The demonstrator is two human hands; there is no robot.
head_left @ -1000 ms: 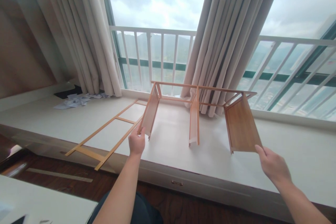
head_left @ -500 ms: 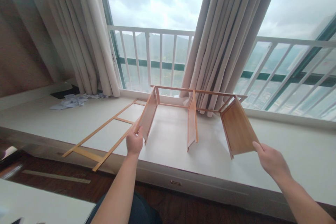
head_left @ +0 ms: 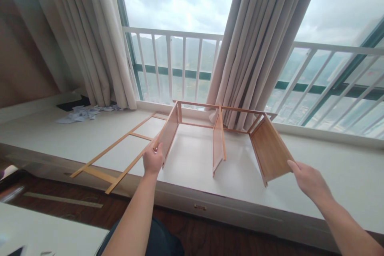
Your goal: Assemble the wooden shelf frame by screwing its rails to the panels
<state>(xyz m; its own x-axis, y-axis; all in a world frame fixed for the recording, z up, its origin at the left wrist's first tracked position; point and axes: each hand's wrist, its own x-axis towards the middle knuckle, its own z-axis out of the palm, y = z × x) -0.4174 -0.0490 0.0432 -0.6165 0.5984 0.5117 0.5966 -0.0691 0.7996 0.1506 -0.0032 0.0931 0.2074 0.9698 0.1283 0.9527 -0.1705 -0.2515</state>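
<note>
Partly built wooden shelf frame (head_left: 220, 138) stands on white window ledge (head_left: 330, 176), 12 o'clock from person. Left hand (head_left: 153, 161) grasps left panel's near edge; right hand (head_left: 310, 182) grasps right panel's corner. Three panels joined by rear rails; ladder-like front frame (head_left: 120, 156) lies flat at 10 o'clock, apparently unattached.

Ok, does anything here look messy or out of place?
Yes: crumpled papers lie scattered on the ledge by the left curtain. The shelf unit, held by left hand and right hand, has splayed side panels.
</note>
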